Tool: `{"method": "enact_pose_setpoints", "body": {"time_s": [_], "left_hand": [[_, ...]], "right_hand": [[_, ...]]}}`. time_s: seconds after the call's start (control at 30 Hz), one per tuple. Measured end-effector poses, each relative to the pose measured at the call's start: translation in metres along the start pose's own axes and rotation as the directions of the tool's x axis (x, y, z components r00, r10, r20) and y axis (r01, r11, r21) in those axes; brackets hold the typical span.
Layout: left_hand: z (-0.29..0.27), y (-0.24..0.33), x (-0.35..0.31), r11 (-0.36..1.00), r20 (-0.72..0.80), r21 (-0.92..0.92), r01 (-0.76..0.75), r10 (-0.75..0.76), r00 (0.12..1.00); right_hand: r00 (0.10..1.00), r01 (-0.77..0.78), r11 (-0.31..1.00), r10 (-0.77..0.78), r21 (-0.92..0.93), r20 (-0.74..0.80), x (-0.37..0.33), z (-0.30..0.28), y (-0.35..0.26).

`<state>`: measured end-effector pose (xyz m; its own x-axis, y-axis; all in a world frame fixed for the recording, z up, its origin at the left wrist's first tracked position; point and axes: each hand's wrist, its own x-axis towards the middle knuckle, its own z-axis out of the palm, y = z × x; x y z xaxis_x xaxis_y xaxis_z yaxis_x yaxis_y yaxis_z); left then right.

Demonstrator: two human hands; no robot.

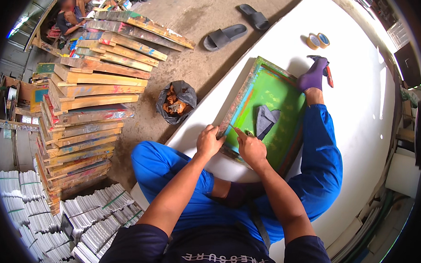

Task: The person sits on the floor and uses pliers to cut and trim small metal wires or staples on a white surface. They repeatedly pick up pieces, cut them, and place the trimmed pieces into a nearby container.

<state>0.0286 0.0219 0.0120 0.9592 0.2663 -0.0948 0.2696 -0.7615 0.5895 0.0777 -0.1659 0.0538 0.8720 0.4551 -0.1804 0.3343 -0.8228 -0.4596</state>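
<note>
A wooden screen-printing frame (229, 114) with green mesh (277, 94) lies on the white surface in front of me. My left hand (210, 141) is closed around the near left part of its rim. Just right of it, my right hand (252, 150) is closed on a thin tool (231, 126), whose tip points at the inner left edge of the rim. The fist hides most of the tool, so its exact kind does not show. A folded grey cloth (266, 120) rests on the mesh beyond my right hand. My foot in a purple sock (312, 75) is against the frame's far right side.
Two rolls of tape (318, 40) and a red-and-black tool (329, 75) sit on the white surface (359, 113). On the floor are a black bag of brown scraps (176, 102), sandals (225, 37), stacked wooden frames (98, 90) and bundled white stacks (96, 206). Another person (71, 16) sits far left.
</note>
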Motion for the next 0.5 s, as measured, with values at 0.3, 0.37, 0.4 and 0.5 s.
{"method": "enact_pose_setpoints", "body": {"time_s": [0.3, 0.37, 0.4, 0.5], "left_hand": [[0.006, -0.003, 0.002, 0.999, -0.010, -0.008, -0.031, 0.031, 0.999], [0.008, -0.004, 0.002, 0.999, -0.030, 0.000, -0.042, 0.042, 0.999], [0.009, -0.003, 0.001, 0.999, -0.048, -0.006, -0.047, 0.047, 0.998], [0.008, -0.005, 0.001, 0.999, -0.055, -0.020, -0.037, 0.036, 0.998]], "right_hand": [[0.983, -0.003, 0.982, 0.037, -0.190, 0.178, 0.005, -0.004, -0.018], [0.970, -0.036, 0.995, 0.059, -0.098, 0.237, 0.009, -0.003, -0.017], [0.966, -0.057, 0.998, 0.060, -0.017, 0.250, 0.010, -0.003, -0.013], [0.967, -0.027, 0.999, 0.021, 0.017, 0.255, 0.010, -0.010, -0.005]]}}
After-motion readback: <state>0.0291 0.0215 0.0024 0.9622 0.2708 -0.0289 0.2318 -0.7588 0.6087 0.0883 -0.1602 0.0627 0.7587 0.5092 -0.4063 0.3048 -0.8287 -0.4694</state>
